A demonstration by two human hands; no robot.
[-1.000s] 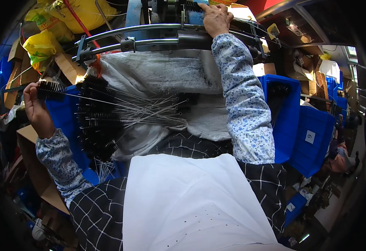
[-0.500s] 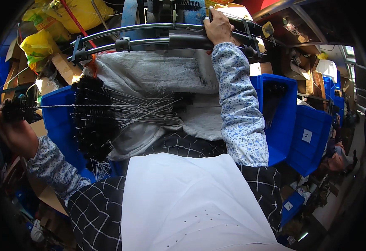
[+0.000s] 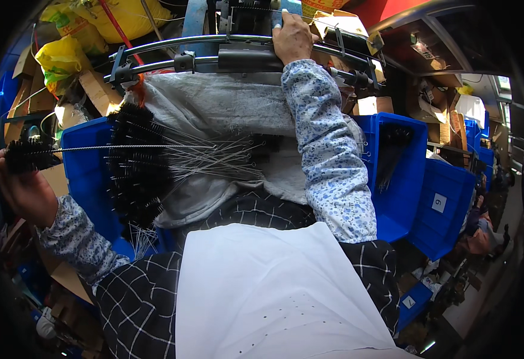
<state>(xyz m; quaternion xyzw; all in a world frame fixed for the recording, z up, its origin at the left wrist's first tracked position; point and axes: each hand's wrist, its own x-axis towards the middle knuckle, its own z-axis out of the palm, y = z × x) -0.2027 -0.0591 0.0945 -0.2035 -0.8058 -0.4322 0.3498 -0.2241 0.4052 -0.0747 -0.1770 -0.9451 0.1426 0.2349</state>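
My left hand [image 3: 27,190], at the far left, is closed round the black bristle head of a long wire brush [image 3: 31,157]. Its twisted metal stem stretches right, above a pile of similar black brushes [image 3: 136,167] on my lap, their looped wire ends pointing right. At the top, my right hand [image 3: 293,39] lies over the metal rails [image 3: 208,60] of a machine, beside a black sleeve [image 3: 250,58]. Its fingers are bent; what they grip is hidden. A thin wire [image 3: 253,8] runs across the machine just left of its fingertips.
A grey-white cloth [image 3: 226,102] covers my lap. Blue bins stand on the left [image 3: 85,173] and right [image 3: 406,197]; another right-hand bin [image 3: 388,173] holds dark brushes. Yellow bags [image 3: 64,60] and cardboard [image 3: 97,90] lie beyond, at the upper left.
My right hand has moved left along the rails, and the black sleeve has shifted left too. My left hand still holds its brush at nearly the same place.
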